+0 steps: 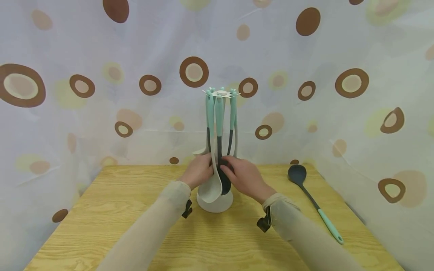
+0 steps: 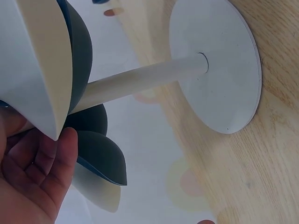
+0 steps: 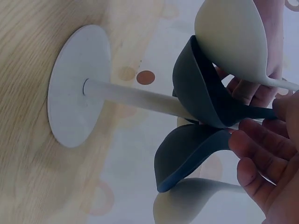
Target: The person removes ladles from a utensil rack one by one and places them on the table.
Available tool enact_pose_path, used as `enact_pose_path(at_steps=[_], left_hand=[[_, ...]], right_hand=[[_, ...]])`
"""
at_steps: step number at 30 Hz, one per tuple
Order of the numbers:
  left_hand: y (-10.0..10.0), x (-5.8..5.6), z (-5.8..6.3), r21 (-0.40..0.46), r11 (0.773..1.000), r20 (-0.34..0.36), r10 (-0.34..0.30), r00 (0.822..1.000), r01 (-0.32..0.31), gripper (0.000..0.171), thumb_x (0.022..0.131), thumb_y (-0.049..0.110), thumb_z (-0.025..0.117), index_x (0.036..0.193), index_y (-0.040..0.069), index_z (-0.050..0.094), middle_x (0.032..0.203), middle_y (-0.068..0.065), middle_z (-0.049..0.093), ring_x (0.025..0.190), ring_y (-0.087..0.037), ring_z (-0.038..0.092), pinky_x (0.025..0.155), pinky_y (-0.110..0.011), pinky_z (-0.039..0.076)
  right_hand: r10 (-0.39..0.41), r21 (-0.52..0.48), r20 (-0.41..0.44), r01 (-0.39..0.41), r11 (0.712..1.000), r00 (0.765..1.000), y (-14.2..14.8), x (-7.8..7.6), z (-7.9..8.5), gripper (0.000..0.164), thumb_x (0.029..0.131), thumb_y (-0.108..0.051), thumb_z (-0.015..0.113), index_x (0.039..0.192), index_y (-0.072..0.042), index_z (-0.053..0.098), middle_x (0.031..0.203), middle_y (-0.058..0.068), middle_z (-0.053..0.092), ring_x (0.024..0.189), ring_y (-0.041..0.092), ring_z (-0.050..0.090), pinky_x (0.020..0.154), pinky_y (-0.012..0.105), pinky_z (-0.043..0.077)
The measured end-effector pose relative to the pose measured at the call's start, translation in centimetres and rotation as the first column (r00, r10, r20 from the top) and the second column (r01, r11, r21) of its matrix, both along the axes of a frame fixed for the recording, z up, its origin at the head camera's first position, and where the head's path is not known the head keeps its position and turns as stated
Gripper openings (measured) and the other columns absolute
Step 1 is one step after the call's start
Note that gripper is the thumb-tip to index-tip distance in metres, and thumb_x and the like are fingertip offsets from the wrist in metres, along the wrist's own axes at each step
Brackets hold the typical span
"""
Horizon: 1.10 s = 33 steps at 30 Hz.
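Observation:
A white utensil stand with a round base and a slim pole stands at the table's middle, hung with utensils on mint handles. In the head view, my left hand reaches behind the white ladle; its curled fingers appear to grip the pole, partly hidden by that ladle. From the other side, my right hand pinches the neck of a dark ladle between thumb and fingers. Its lower fingertips lie close to a second dark utensil; whether they touch is unclear.
On the table's right side lies a dark round-headed utensil with a mint handle, pointing toward the near right. A spotted curtain hangs behind and beside the wooden table. Another pale utensil hangs low in the right wrist view.

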<state>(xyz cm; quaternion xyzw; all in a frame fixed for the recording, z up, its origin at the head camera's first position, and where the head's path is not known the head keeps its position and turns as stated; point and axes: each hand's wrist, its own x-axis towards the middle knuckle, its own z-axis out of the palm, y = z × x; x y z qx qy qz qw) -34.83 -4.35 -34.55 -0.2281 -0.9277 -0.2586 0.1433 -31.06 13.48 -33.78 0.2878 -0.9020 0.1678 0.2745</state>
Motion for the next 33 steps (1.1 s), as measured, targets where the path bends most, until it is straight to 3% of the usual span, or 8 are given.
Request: enact_pose_path(at_steps=[7, 14, 22, 33], left_hand=[[0.3, 0.3, 0.4, -0.038, 0.999, -0.012, 0.006, 1.000, -0.006, 0.009, 0.093, 0.021, 0.051, 0.095, 0.016, 0.059, 0.094, -0.002, 0.066, 0.083, -0.016, 0.062, 0.070, -0.036, 0.050], [0.4, 0.2, 0.2, -0.030, 1.000, -0.026, -0.007, 1.000, 0.006, 0.010, 0.094, 0.022, 0.050, 0.096, 0.016, 0.058, 0.090, -0.001, 0.066, 0.077, -0.015, 0.061, 0.067, -0.035, 0.050], [0.4, 0.1, 0.1, -0.025, 1.000, -0.028, 0.003, 1.000, -0.004, 0.011, 0.094, 0.024, 0.050, 0.098, 0.018, 0.058, 0.093, -0.001, 0.067, 0.079, -0.015, 0.063, 0.067, -0.035, 0.051], [0.0, 0.0, -0.1, 0.016, 1.000, -0.021, -0.020, 1.000, 0.020, 0.015, 0.095, 0.027, 0.050, 0.105, 0.021, 0.059, 0.092, 0.002, 0.066, 0.073, -0.012, 0.059, 0.064, -0.031, 0.047]], right_hand=[[0.007, -0.065, 0.065, -0.003, 0.998, 0.998, -0.6, -0.3, 0.1, 0.023, 0.095, -0.037, 0.049, 0.101, -0.019, 0.060, 0.074, -0.008, 0.060, 0.058, 0.005, 0.052, 0.053, 0.024, 0.042], [0.005, -0.108, 0.078, 0.003, 0.994, 0.997, -0.9, -0.4, 0.3, 0.015, 0.095, -0.032, 0.051, 0.088, -0.020, 0.057, 0.069, -0.009, 0.056, 0.056, 0.007, 0.049, 0.052, 0.024, 0.041], [0.029, -0.164, 0.071, -0.017, 0.986, 0.997, -1.3, -0.2, 0.8, 0.010, 0.092, -0.023, 0.055, 0.088, -0.015, 0.059, 0.067, -0.007, 0.055, 0.054, 0.008, 0.048, 0.051, 0.024, 0.041], [0.022, -0.177, 0.066, -0.010, 0.984, 0.998, -1.2, 0.2, 0.9, 0.010, 0.093, -0.023, 0.053, 0.091, -0.016, 0.060, 0.072, -0.008, 0.059, 0.058, 0.006, 0.051, 0.052, 0.024, 0.041]])
